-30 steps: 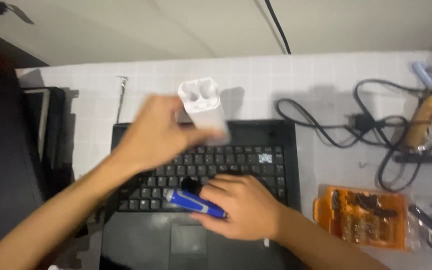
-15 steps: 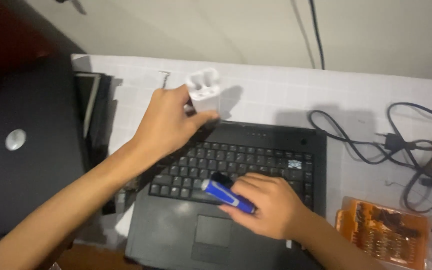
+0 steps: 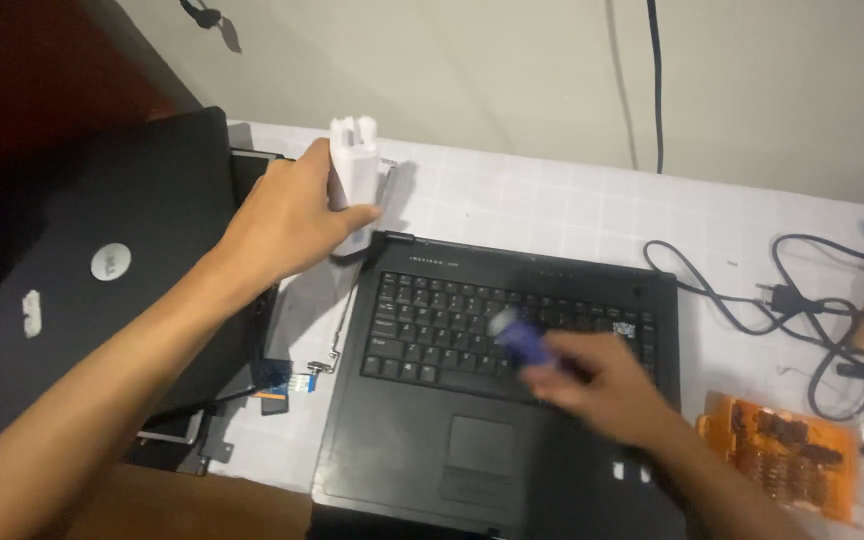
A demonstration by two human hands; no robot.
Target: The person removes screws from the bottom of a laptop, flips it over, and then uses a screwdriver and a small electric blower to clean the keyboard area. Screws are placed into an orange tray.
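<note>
A white plastic block with notched top point(image 3: 354, 180), held upright in our left hand point(image 3: 297, 215), sits above the far left corner of the open black laptop base point(image 3: 512, 385) on the white tiled bench point(image 3: 552, 205); our fingers point(image 3: 357, 215) are wrapped round its lower half. Our right hand point(image 3: 602, 385), blurred, hovers over the keyboard point(image 3: 442, 325) with its fingers clenched on a blue-handled screwdriver point(image 3: 522, 342) pointing toward the keys. A closed black laptop lid point(image 3: 102, 270) lies at left. At right, a tangle of black power cable point(image 3: 782, 300) lies beyond an orange tray of screwdriver bits point(image 3: 787, 455) near the bench's edge.
</note>
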